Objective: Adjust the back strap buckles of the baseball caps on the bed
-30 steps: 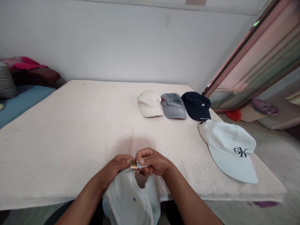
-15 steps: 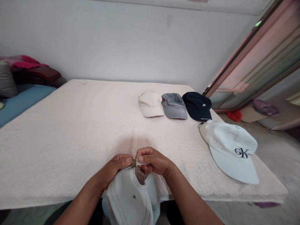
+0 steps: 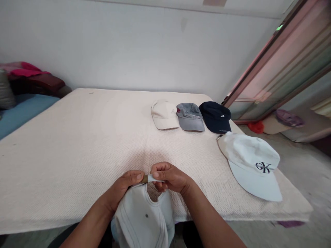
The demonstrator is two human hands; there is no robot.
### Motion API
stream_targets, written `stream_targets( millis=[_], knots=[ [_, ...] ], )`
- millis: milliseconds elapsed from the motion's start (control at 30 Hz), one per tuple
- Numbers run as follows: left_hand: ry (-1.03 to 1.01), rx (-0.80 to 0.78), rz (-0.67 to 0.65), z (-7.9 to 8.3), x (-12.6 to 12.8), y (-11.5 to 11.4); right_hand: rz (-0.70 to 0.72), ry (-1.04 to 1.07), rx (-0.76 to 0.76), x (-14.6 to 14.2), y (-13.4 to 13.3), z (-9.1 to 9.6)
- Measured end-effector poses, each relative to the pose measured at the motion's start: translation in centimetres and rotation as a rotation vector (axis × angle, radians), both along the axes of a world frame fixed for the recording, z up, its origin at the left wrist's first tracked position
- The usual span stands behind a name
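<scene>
A pale baseball cap (image 3: 141,215) hangs at the table's front edge, its back opening towards the top. My left hand (image 3: 129,182) pinches the cap's back band beside a brownish buckle (image 3: 144,179). Between finger and thumb, my right hand (image 3: 168,177) grips the light strap (image 3: 152,178) that comes out of that buckle. A short stretch of strap shows between the two hands. The lower part of the cap runs out of view.
On the cloth-covered table (image 3: 90,144), a cream cap (image 3: 163,115), a grey cap (image 3: 190,117) and a navy cap (image 3: 215,117) stand in a row. Nearer, a white cap with black letters (image 3: 249,162) lies by the right edge. A wall (image 3: 116,48) rises behind.
A little more of the strap shows between the buckle and my right fingers, as my left hand and the buckle have shifted slightly left. The view has turned a little.
</scene>
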State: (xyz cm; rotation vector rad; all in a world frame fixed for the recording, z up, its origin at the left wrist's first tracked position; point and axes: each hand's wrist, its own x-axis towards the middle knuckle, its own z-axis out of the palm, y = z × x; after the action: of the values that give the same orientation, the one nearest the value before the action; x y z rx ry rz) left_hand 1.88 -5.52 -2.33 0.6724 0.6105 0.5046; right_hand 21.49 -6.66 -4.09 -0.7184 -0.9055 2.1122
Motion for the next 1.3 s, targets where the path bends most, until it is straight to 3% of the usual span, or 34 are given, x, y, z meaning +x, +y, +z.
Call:
stream_targets(
  millis=[367, 533, 833, 1300],
  knots=[
    [0.062, -0.115, 0.07, 0.5, 0.3, -0.1, 0.002, -0.057, 0.027, 0.4, 0.0, 0.0],
    [0.009, -0.157, 0.181, 1.3, -0.2, 0.3, -0.02, -0.118, 0.012, 0.9, 0.1, 0.0],
    [0.078, -0.042, 0.043, -0.1, -0.8, 0.4, 0.02, -0.092, 0.062, 0.6, 0.0, 0.2],
    [0.31, 0.052, 0.009, 0.7, -0.2, 0.1, 0.12, -0.111, 0.069, -0.2, 0.3, 0.0]
  ],
)
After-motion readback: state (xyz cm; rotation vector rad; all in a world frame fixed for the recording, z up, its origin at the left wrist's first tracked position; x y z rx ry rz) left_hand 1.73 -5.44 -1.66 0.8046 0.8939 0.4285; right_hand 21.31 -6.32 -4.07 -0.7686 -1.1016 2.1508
